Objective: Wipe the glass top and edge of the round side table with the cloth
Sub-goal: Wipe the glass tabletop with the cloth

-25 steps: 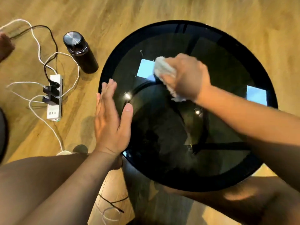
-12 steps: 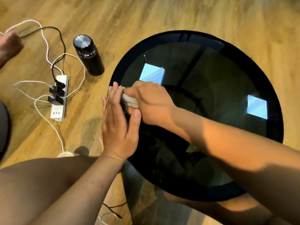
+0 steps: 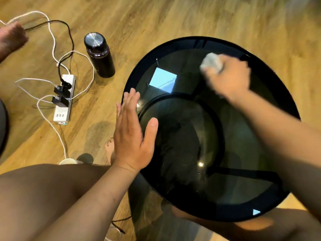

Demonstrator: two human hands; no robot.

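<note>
The round side table point(image 3: 184, 44) has a dark glass top inside a black rim and fills the right half of the head view. My right hand point(image 3: 229, 77) is blurred with motion over the far part of the glass, closed around a bunched white cloth point(image 3: 211, 62) that sticks out past my fingers. My left hand point(image 3: 132, 134) lies flat and open on the table's left edge, fingers together and thumb spread onto the glass.
A black flask with a metal lid point(image 3: 99, 54) stands on the wooden floor left of the table. Further left lies a white power strip point(image 3: 64, 100) with plugs and tangled white and black cables. My bare knees are at the bottom; someone's foot point(image 3: 12, 38) is at far left.
My right hand with the cloth swept from the glass's left edge beside my left hand across to the far right part. My left hand stayed on the rim.
</note>
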